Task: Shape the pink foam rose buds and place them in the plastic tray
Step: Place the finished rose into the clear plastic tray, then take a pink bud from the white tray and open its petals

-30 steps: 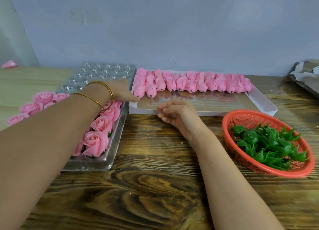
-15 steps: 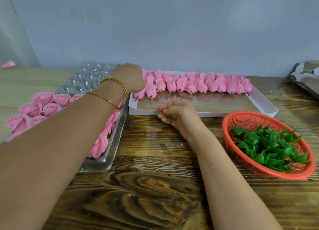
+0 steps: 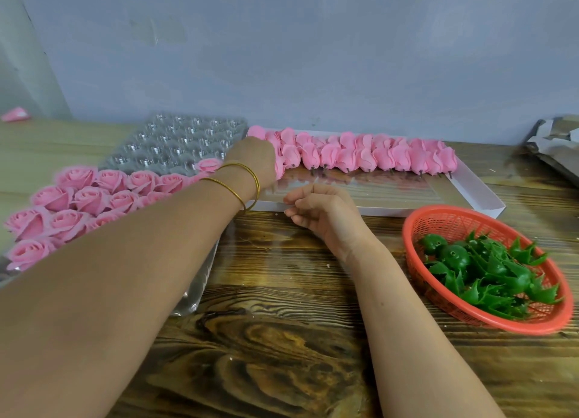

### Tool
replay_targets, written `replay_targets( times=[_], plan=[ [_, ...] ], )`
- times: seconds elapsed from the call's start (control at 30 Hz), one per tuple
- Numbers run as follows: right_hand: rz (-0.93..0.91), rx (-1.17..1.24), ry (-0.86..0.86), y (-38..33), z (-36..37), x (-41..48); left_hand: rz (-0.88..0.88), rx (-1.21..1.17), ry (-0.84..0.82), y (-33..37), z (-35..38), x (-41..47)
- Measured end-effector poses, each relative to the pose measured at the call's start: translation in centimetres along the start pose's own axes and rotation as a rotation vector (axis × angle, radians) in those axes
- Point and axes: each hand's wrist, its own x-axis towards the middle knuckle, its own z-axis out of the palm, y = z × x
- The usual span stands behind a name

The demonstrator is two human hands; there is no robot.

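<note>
- The left grip (image 3: 254, 160) reaches to the far left end of a row of pink foam rose buds (image 3: 376, 158) and lies on the first buds there.
- Only the back of that hand shows. Its fingers are hidden under it, so it cannot be told how far the grip is closed or whether it holds a bud.
- Two thin gold bangles (image 3: 247, 179) sit on the left wrist.
- The right grip (image 3: 322, 212) rests on the wooden surface (image 3: 282, 339), just beside the near wall of the white box (image 3: 477, 187). Its fingers are loosely curled and hold nothing.
- The unshaped buds lie side by side along the far side of the white box, with their short stems pointing toward the near side. The box floor in front of them is shiny.
- The clear plastic tray (image 3: 175, 145) sits to the left of the box and touches it. Its near rows hold shaped roses (image 3: 91, 198), and the left forearm covers part of them.
- The far cups of the tray are bare except for one rose close to the left wrist.
- A red plastic basket (image 3: 454, 226) stands near right and holds green calyx pieces (image 3: 488, 270).
- Crumpled paper (image 3: 554, 145) lies at the far right, and a small pink scrap (image 3: 15, 114) at the far left.
- A plain blue-grey wall (image 3: 313, 57) rises behind the surface.
</note>
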Motion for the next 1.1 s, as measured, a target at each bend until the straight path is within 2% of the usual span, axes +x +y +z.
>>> replay_targets(
  times=[0.5,0.93,1.1],
  plan=[
    [-0.003,-0.013,-0.009,0.0,0.0,0.0,0.013,0.269,-0.053,0.9,1.0,-0.1],
    [0.004,0.0,-0.014,0.0,0.1,0.0,-0.059,0.088,-0.054,0.4,1.0,-0.1],
    [-0.003,-0.018,-0.014,0.0,0.1,0.0,-0.014,0.048,-0.003,0.3,1.2,0.0]
  ],
)
